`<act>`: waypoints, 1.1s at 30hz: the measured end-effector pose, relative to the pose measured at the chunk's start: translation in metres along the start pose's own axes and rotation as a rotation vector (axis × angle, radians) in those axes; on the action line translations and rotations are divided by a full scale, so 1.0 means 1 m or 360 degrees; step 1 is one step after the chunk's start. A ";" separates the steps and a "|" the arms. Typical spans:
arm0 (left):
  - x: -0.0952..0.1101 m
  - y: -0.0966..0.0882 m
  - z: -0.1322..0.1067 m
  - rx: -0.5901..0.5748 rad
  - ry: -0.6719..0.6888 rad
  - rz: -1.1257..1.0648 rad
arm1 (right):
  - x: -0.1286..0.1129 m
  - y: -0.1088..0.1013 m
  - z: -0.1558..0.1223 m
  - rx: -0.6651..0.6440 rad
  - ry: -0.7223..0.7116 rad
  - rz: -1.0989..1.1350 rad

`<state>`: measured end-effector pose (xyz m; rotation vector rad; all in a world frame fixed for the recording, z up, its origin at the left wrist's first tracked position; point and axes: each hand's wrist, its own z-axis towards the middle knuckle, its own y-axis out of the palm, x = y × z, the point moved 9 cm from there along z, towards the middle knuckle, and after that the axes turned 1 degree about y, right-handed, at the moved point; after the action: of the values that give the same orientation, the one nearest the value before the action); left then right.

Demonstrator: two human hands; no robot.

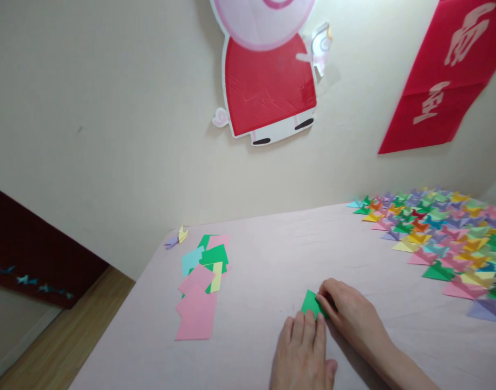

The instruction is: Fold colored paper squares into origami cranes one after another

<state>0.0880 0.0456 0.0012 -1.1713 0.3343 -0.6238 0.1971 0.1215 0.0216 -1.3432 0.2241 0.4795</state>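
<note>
A small folded green paper lies on the pale pink cloth of the table. My left hand rests flat just below it, fingers stretched out and fingertips touching its near edge. From the right, my right hand reaches in with its fingers curled and pressed onto the paper's right side. Most of the paper is hidden under the two hands.
A loose pile of coloured paper squares lies to the left. Several folded paper figures cover the table's right side. Two small folded pieces sit near the far left corner. Wall decorations hang behind; wooden floor lies at left.
</note>
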 end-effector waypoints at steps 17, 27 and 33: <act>0.002 -0.006 0.011 -0.0006 -0.0005 0.0046 | 0.002 -0.008 -0.019 0.0100 -0.0014 0.0143; 0.002 -0.007 0.013 -0.0122 -0.0052 0.0022 | 0.023 -0.017 -0.031 0.0232 0.0095 0.0162; 0.004 -0.008 0.016 -0.0161 -0.0074 0.0062 | 0.068 -0.027 -0.036 0.0261 0.0214 0.0274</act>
<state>0.0972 0.0532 0.0151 -1.2710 0.3515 -0.5499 0.2734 0.0968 0.0089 -1.2017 0.4829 0.5042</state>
